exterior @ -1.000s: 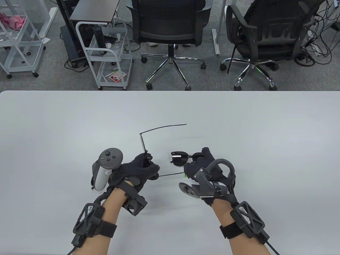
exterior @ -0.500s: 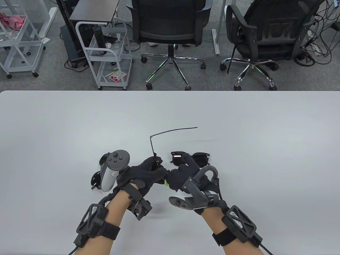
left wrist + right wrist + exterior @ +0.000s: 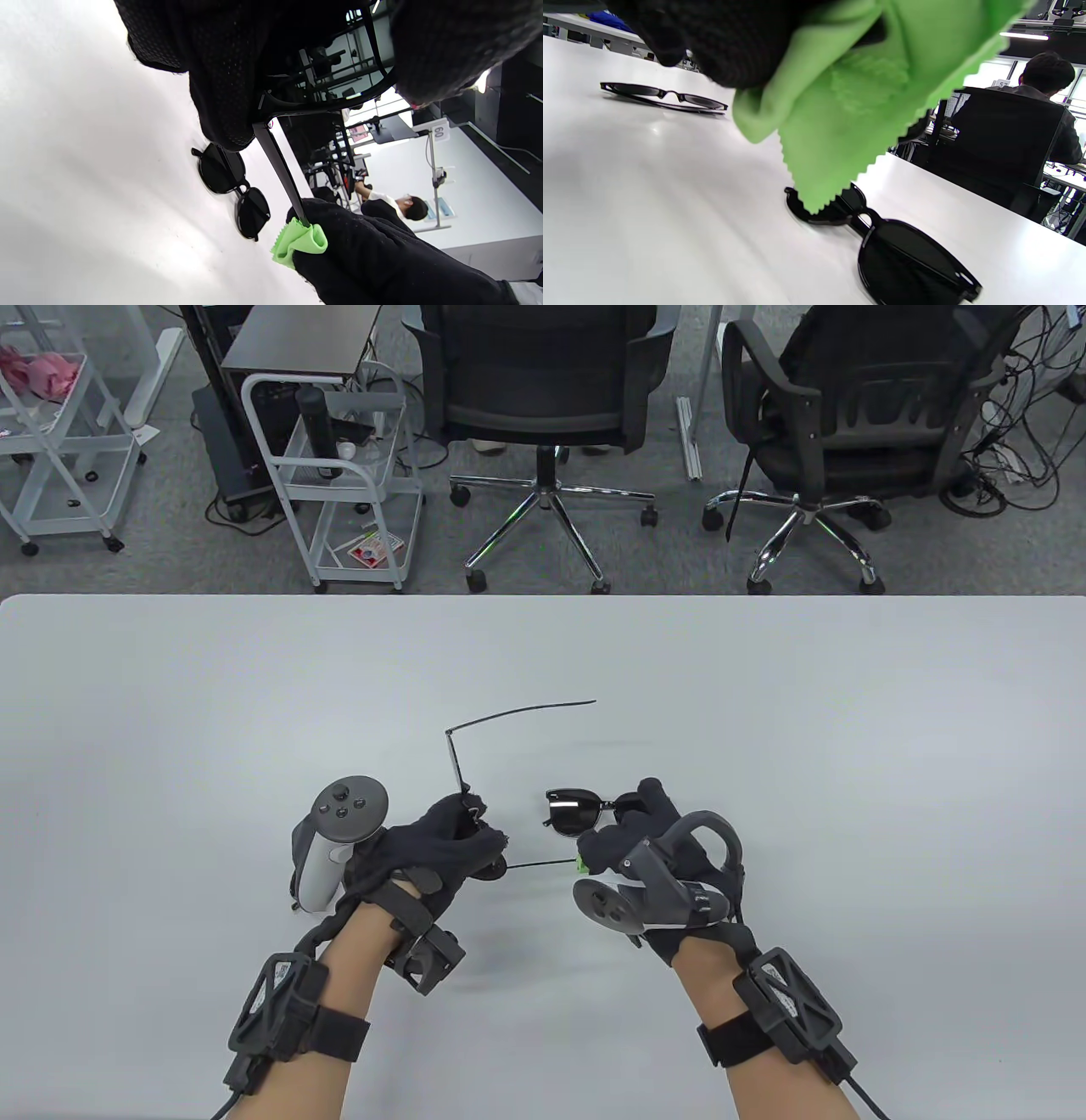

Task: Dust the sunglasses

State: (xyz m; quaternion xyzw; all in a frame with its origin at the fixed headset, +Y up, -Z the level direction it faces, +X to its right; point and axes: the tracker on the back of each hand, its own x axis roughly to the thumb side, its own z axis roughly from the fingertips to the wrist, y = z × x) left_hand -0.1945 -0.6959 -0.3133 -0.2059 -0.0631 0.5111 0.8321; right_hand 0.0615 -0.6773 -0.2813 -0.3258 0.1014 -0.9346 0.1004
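Note:
My left hand point(image 3: 479, 831) grips a thin-framed pair of sunglasses point(image 3: 322, 95) by the front. One temple arm point(image 3: 517, 714) sticks up and away from it. The other temple arm point(image 3: 543, 864) runs right to my right hand point(image 3: 598, 848), which pinches a green cloth point(image 3: 582, 863) around its tip. The left wrist view shows that arm point(image 3: 280, 169) ending in the folded cloth point(image 3: 299, 243). A second, black pair of sunglasses point(image 3: 573, 812) lies on the table just beyond my right hand, partly hidden by it. The cloth point(image 3: 848, 106) hangs above that pair point(image 3: 908, 250).
A third pair of sunglasses point(image 3: 666, 95) lies flat further off on the white table point(image 3: 764, 687); my left hand's tracker point(image 3: 335, 840) hides it in the table view. Two office chairs point(image 3: 543, 390) and a white cart point(image 3: 339, 475) stand beyond the far edge.
Half a second ago my right hand held the cloth close to my left hand. It has since slid right along the temple arm to its tip, and my left hand has shifted back left.

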